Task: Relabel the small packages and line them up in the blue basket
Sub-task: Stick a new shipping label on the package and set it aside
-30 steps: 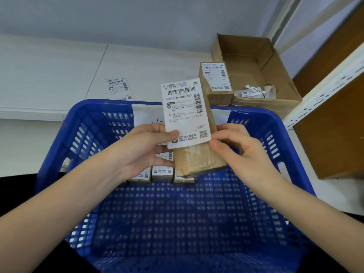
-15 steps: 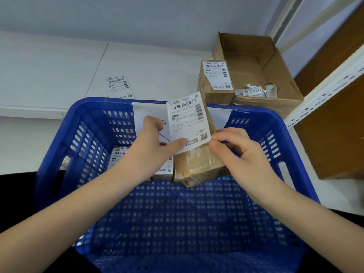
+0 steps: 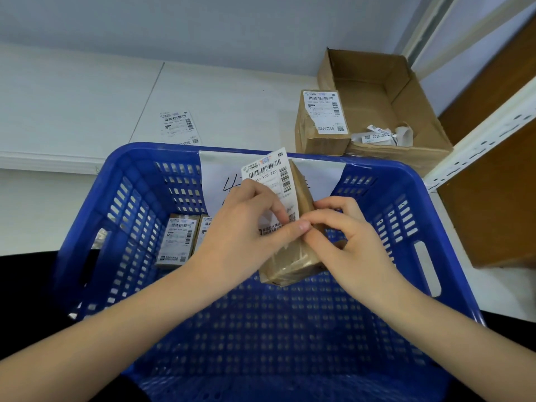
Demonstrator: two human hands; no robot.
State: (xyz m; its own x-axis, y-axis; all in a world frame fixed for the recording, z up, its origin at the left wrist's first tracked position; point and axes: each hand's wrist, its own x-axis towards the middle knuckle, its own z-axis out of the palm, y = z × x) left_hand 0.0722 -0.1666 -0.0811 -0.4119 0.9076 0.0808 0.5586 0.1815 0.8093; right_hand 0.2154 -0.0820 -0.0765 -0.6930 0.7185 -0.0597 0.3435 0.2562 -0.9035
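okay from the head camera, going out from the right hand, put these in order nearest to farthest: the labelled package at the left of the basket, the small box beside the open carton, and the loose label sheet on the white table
From the right hand:
1. Labelled package, lying inside the blue basket at its left.
2. Small box, beyond the basket's far rim, against the open carton.
3. Loose label sheet, flat on the white table, far left.

Both forearms [image 3: 101, 340] are bare, with no sleeves or jewellery visible.

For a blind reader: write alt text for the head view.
Two hands, left hand and right hand, hold a brown package with a white label over a blue basket. Labelled packages line its far wall; a cardboard box sits behind.
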